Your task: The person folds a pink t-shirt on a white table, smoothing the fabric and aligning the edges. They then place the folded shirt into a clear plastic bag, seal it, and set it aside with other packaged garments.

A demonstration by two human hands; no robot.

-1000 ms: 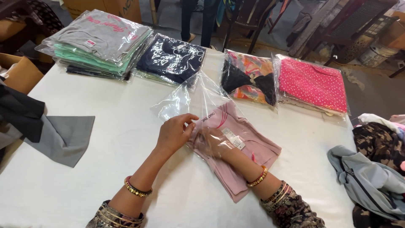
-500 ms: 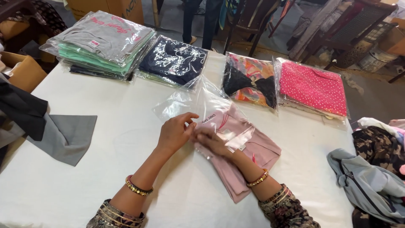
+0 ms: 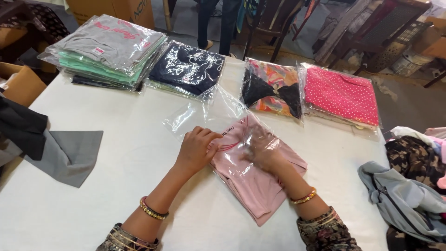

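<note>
A folded pink garment (image 3: 260, 186) lies on the white table (image 3: 139, 144), its upper half inside a clear plastic bag (image 3: 204, 114). My left hand (image 3: 197, 149) pinches the bag's open edge at the garment's left corner. My right hand (image 3: 262, 149) is inside the bag, under the plastic film, resting on the garment and gripping it. The fingers look blurred through the film. Both wrists carry gold bangles.
Bagged folded clothes line the far edge: a grey and green stack (image 3: 109, 49), a navy one (image 3: 188, 67), a multicoloured one (image 3: 272, 88), a pink dotted one (image 3: 341, 95). Grey and black fabric (image 3: 65, 148) lies left. Loose garments (image 3: 409, 186) are heaped right. A cardboard box (image 3: 21, 86) stands far left.
My right hand has slid deeper into the bag with the pink garment, so the film now covers it. My left hand stays at the bag's opening.
</note>
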